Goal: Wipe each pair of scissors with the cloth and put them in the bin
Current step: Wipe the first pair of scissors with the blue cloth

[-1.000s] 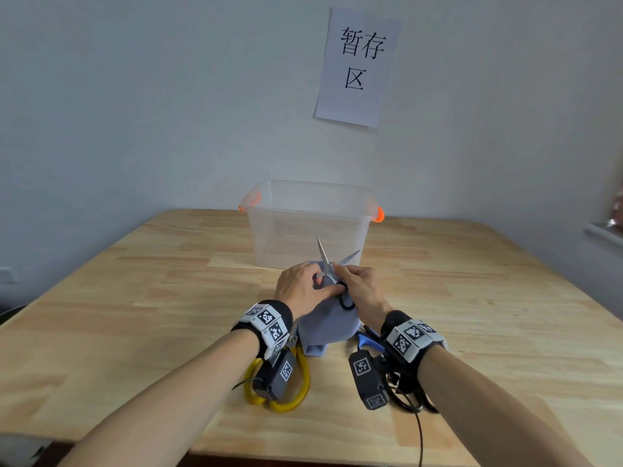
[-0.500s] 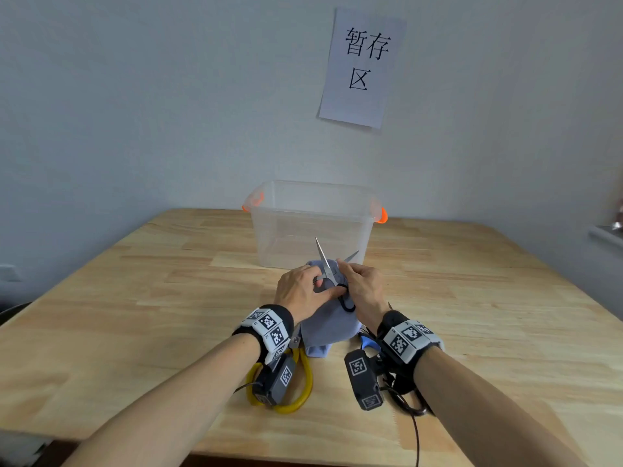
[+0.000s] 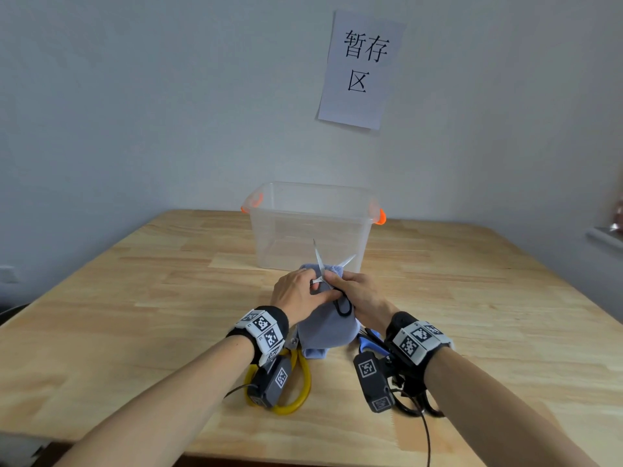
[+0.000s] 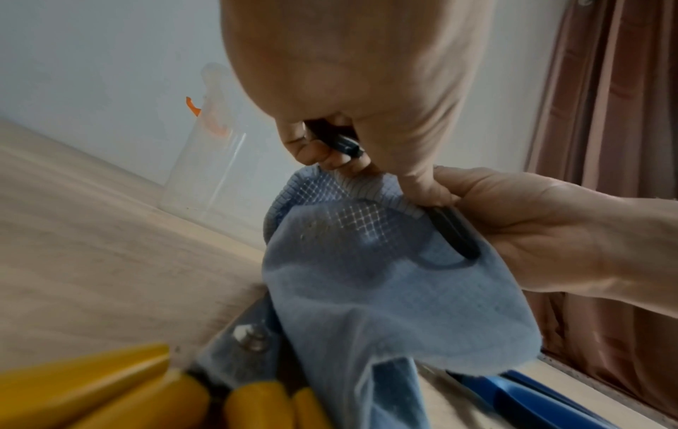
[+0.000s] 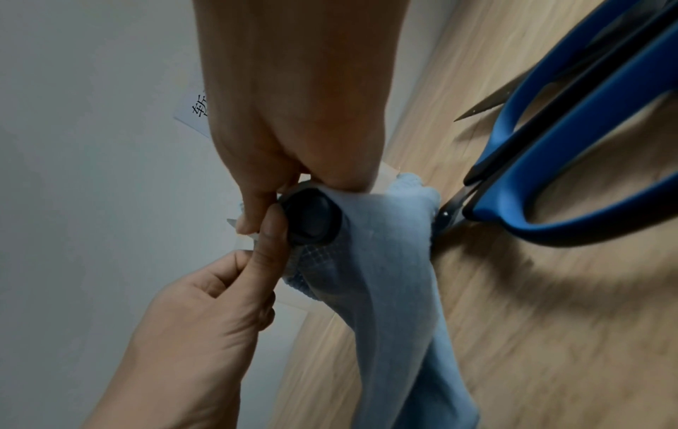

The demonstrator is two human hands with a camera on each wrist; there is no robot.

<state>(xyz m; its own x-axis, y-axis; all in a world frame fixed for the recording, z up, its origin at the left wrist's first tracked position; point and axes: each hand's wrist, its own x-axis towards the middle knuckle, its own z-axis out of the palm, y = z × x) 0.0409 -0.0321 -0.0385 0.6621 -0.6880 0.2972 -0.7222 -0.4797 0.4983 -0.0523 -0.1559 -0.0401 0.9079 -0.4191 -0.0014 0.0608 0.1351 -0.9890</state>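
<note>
Fingers of both my hands are curled in tight over the work: my left hand point(image 3: 296, 293) pinches the blue cloth point(image 3: 328, 326) up against the small black-handled scissors point(image 3: 325, 269), near the pivot, while my right hand point(image 3: 359, 296) grips a black handle loop, thumb and forefinger pinched at its edge. The blades stand spread in a V, tips up and pointing toward the far side, just in front of the clear bin point(image 3: 312, 224), which seems to have nothing in it yet.

To do this well, I would keep the handle hand steady and draw the cloth from pivot to tip, along the flat of each blade and never across the edge, with my fingertips behind the fabric. The open blades give access to both inner faces, but they are also the hazard, so slow strokes.

Near me, under my wrists, lie the yellow-handled scissors point(image 3: 296, 385) on the left and the blue-handled scissors point(image 5: 572, 162) on the right, with a dark pair partly hidden behind my right wrist. The cloth's hanging tail drapes over them and could drag one along the wooden table point(image 3: 135, 315). A paper sign point(image 3: 362, 70) hangs on the far wall.
</note>
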